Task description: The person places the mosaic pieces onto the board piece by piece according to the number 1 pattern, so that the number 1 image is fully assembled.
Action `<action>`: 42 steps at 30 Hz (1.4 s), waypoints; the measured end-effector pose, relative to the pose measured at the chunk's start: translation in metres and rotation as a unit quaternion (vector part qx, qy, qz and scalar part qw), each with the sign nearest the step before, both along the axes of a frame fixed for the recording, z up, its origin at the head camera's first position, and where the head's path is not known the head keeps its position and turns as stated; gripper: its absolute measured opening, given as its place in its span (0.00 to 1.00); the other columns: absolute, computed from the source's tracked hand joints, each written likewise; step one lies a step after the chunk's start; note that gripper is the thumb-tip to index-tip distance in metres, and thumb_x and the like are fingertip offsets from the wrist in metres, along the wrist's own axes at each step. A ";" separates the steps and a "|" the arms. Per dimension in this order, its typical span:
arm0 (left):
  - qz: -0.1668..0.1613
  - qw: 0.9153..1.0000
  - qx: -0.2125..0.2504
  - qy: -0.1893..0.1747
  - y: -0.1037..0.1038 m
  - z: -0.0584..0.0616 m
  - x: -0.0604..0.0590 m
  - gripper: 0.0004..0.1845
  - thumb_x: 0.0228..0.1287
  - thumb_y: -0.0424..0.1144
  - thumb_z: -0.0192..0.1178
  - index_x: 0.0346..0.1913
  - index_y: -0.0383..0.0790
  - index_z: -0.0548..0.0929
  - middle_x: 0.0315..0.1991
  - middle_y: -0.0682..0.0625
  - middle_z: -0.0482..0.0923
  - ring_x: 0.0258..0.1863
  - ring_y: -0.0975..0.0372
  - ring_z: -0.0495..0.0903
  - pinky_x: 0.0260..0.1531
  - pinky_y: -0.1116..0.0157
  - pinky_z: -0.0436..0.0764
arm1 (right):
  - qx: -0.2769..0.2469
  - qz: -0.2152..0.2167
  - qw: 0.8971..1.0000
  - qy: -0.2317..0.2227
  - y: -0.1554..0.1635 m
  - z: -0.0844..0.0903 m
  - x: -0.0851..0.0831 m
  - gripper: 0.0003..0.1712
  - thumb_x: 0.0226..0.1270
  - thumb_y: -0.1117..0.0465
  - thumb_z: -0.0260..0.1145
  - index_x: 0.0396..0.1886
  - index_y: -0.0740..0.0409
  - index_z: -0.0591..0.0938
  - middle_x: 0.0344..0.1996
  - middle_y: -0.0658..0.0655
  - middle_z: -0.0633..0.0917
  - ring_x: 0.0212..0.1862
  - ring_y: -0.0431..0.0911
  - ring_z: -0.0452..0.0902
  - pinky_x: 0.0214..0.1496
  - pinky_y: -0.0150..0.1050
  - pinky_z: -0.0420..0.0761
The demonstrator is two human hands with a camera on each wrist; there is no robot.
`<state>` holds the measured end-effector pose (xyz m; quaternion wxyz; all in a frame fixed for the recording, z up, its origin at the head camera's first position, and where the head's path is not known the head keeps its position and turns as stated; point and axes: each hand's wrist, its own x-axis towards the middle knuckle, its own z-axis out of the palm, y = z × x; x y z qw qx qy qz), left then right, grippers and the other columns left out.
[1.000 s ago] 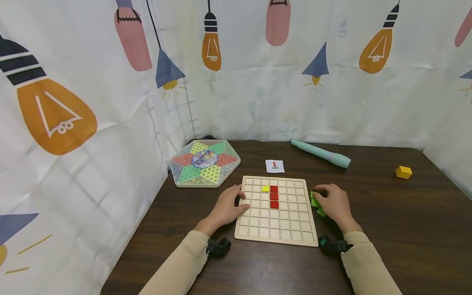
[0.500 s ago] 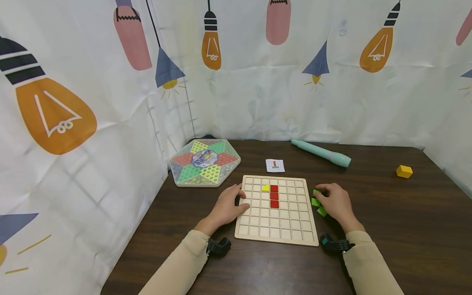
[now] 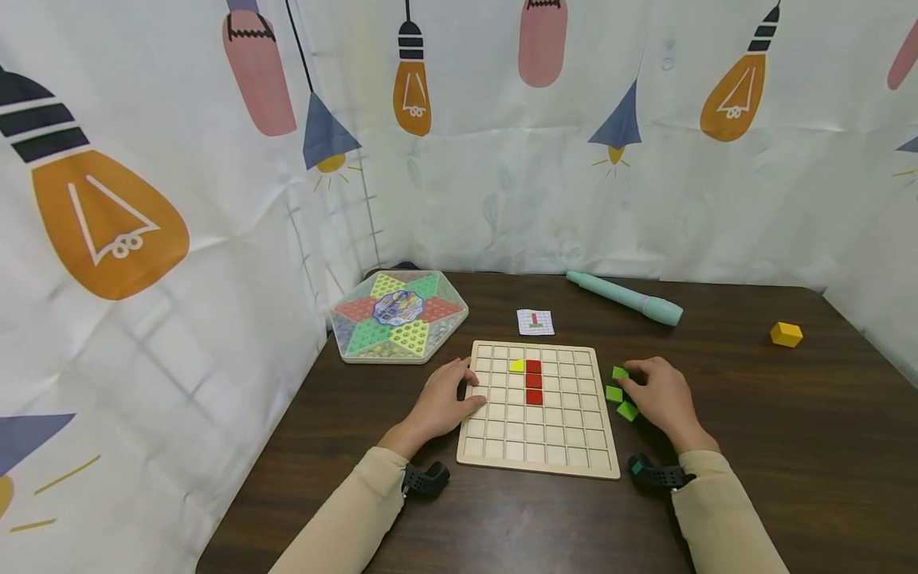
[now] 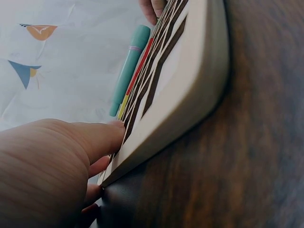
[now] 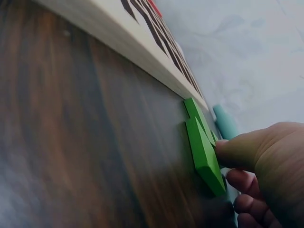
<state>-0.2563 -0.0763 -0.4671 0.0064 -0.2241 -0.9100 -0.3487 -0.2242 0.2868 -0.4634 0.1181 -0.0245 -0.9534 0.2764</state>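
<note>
Looking at a square, pale-wood grid board (image 3: 555, 436) on a dark, wood-look tabletop (image 3: 523, 518), nearer the tabletop's left edge than its right. Held by the left hand (image 3: 448, 395) along the board's left edge — thumb on top, fingers at the side. Also seeing the right hand (image 3: 661, 396) just off the board's right edge, lightly pinching a small, square farthest green tile (image 3: 619, 373) between thumb and forefinger. Got two more lying loose just nearer: a square middle green tile (image 3: 613, 395) beside the board's right edge, and a square nearest green tile (image 3: 627, 410) set askew — can't tell if touching.

On the grid, got three red square tiles (image 3: 534, 381) in one column, starting a row in from the board's far edge, plus a small yellow piece (image 3: 516, 367) just left of the farthest red.

Past the board's far edge, a small white printed card (image 3: 535, 323). Along the tabletop's far edge, a teal tube (image 3: 624, 298); by its far left corner, a clear hexagonal box (image 3: 399, 317) with a coloured star; toward its far right corner, a yellow block (image 3: 786, 335).
</note>
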 end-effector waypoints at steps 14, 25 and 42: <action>-0.001 1.000 0.001 -0.001 0.000 0.000 0.000 0.10 0.64 0.43 0.66 0.41 0.43 0.78 0.71 0.39 0.63 0.73 0.48 0.56 0.70 0.44 0.55 | 0.012 -0.001 1.000 -0.005 0.002 0.005 0.003 0.18 0.66 0.57 0.67 0.50 0.65 0.84 0.49 0.71 0.77 0.47 0.65 0.74 0.45 0.61 0.75; -0.001 1.000 -0.002 0.000 0.000 0.000 0.000 0.10 0.64 0.43 0.66 0.42 0.43 0.78 0.71 0.39 0.63 0.73 0.48 0.57 0.70 0.44 0.55 | 0.013 -0.031 0.999 0.024 0.007 0.001 0.002 0.20 0.67 0.54 0.66 0.49 0.64 0.84 0.45 0.68 0.83 0.32 0.52 0.76 0.29 0.44 0.74; 0.000 1.000 0.000 0.000 0.000 -0.001 0.000 0.10 0.64 0.43 0.66 0.42 0.43 0.78 0.72 0.40 0.63 0.73 0.48 0.56 0.70 0.44 0.56 | -0.022 0.023 0.997 0.066 -0.024 0.005 0.004 0.18 0.66 0.55 0.67 0.52 0.60 0.85 0.43 0.61 0.83 0.36 0.50 0.77 0.32 0.41 0.76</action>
